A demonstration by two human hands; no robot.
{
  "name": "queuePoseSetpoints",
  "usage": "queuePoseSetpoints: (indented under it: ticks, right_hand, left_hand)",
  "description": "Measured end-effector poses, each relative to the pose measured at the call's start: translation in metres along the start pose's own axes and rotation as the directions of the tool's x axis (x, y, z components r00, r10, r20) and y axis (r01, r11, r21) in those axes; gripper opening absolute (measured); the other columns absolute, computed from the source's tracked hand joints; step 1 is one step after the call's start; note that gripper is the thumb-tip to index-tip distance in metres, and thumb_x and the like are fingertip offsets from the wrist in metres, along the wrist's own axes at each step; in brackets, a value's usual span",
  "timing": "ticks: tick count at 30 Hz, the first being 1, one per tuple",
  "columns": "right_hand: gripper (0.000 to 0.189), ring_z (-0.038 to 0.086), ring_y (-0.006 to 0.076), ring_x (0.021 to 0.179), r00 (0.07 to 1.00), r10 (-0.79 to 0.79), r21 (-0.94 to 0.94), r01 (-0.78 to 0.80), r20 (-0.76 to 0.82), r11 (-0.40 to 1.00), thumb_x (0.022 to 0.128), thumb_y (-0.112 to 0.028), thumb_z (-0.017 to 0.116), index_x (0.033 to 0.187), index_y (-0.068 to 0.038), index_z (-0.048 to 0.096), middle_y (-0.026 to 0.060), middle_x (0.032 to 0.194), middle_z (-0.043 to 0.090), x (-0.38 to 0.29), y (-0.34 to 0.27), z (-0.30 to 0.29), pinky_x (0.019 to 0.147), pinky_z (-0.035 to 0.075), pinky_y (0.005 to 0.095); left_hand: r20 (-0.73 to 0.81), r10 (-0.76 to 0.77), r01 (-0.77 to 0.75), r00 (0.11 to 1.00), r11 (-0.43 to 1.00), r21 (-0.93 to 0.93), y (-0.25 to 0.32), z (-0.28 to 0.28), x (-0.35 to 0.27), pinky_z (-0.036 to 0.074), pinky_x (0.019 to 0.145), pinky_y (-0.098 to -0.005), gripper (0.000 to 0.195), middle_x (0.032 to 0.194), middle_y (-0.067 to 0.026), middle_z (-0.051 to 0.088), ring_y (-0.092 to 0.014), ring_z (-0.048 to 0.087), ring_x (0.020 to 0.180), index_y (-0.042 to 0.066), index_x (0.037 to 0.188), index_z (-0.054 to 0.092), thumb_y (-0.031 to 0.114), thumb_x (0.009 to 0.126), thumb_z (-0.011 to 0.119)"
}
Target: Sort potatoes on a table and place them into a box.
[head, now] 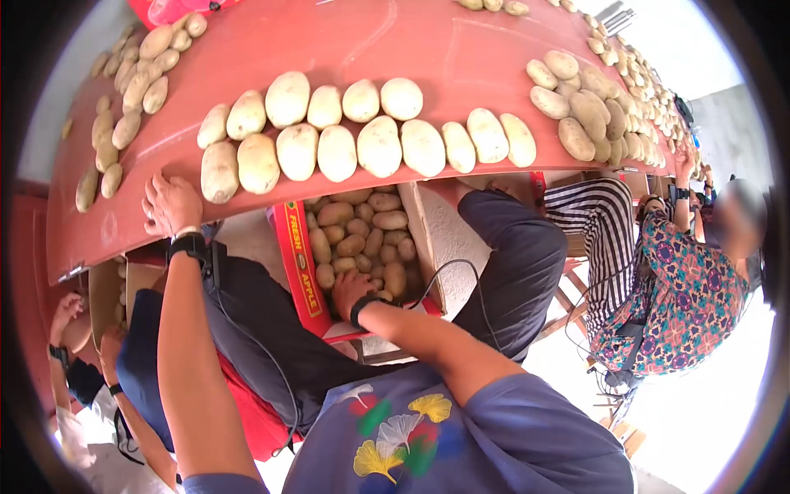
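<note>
My left hand rests on the near edge of the red table, palm down and holding nothing, just left of the potato rows. Below the table edge stands a red and brown cardboard box of loose potatoes, between my knees. My right hand reaches into its near part and touches the potatoes; its fingertips are partly hidden, so a grip cannot be made out. Two rows of pale potatoes lie in front of me, a back row and a longer front row.
Potato heaps lie at the table's left and right. A person in a patterned top sits at right; another person's arms reach toward a cardboard box at left. A black cable loops from my right wrist.
</note>
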State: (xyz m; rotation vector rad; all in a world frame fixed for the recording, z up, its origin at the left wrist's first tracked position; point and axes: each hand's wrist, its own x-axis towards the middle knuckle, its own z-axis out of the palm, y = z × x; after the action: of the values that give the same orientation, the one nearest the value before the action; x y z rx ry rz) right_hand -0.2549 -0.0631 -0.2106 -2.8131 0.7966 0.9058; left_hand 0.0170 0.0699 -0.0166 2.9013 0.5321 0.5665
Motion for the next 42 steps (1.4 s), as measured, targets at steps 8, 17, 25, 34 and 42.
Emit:
queuePoseSetpoints:
  ticks: [8, 17, 25, 34, 42]
  right_hand:
    - [0.027, 0.064, 0.0318, 0.089, 0.938, -0.347, 0.011, 0.347, -0.022, 0.938, 0.079, -0.028, 0.058, 0.098, -0.01, 0.064, 0.012, 0.097, 0.066, 0.033, 0.019, -0.021, 0.069, 0.048, 0.0508]
    - [0.064, 0.062, 0.0229, 0.092, 0.652, -0.755, 0.627, 0.617, -0.068, 0.476, 0.067, -0.04, 0.073, 0.106, 0.007, 0.057, 0.0182, 0.101, 0.064, -0.026, 0.107, -0.209, 0.081, 0.049, 0.0331]
    - [0.038, 0.06, 0.0142, 0.093, 0.597, -0.392, 0.705, 0.667, -0.699, -0.241, 0.082, -0.011, 0.062, 0.117, -0.007, 0.048, 0.0067, 0.103, 0.058, -0.072, 0.22, -0.382, 0.077, 0.053, 0.0266]
    - [0.035, 0.063, 0.0227, 0.085, 0.762, -0.255, 0.403, 0.558, -0.595, 0.726, 0.076, -0.021, 0.066, 0.104, -0.001, 0.057, 0.0142, 0.097, 0.063, 0.025, 0.229, -0.4, 0.072, 0.05, 0.0349]
    - [0.056, 0.053, 0.0221, 0.112, 0.721, -0.382, 0.572, 0.692, -0.578, 0.44, 0.083, -0.036, 0.068, 0.123, 0.0, 0.053, 0.0142, 0.119, 0.058, 0.082, 0.226, -0.401, 0.097, 0.04, 0.0337]
  left_hand:
    - [-0.052, 0.01, -0.009, 0.999, 1.0, 0.03, 0.003, -0.007, -0.003, 0.028, 0.097, -0.0611, 0.042, 0.14, -0.0002, 0.044, -0.028, 0.039, 0.128, 0.022, 0.129, 0.051, 0.03, 0.088, 0.047]
    - [-0.055, 0.003, -0.005, 0.998, 0.999, -0.035, 0.003, -0.01, -0.007, 0.027, 0.099, -0.0618, 0.042, 0.14, -0.0002, 0.044, -0.028, 0.038, 0.13, 0.022, 0.129, 0.051, 0.031, 0.089, 0.046]
    - [-0.054, 0.0, -0.001, 0.999, 1.0, -0.03, 0.002, -0.015, -0.008, 0.028, 0.099, -0.0605, 0.043, 0.14, 0.0023, 0.044, -0.028, 0.038, 0.13, 0.023, 0.131, 0.049, 0.033, 0.089, 0.043]
    - [-0.055, 0.003, -0.004, 0.999, 1.0, -0.022, 0.003, -0.015, -0.008, 0.028, 0.098, -0.0615, 0.04, 0.139, -0.0007, 0.044, -0.028, 0.038, 0.129, 0.021, 0.128, 0.051, 0.03, 0.09, 0.045]
    - [-0.036, 0.053, -0.054, 0.998, 0.998, -0.014, 0.005, 0.008, 0.002, 0.028, 0.098, -0.0609, 0.041, 0.138, -0.0019, 0.045, -0.029, 0.038, 0.129, 0.02, 0.126, 0.051, 0.035, 0.088, 0.046]
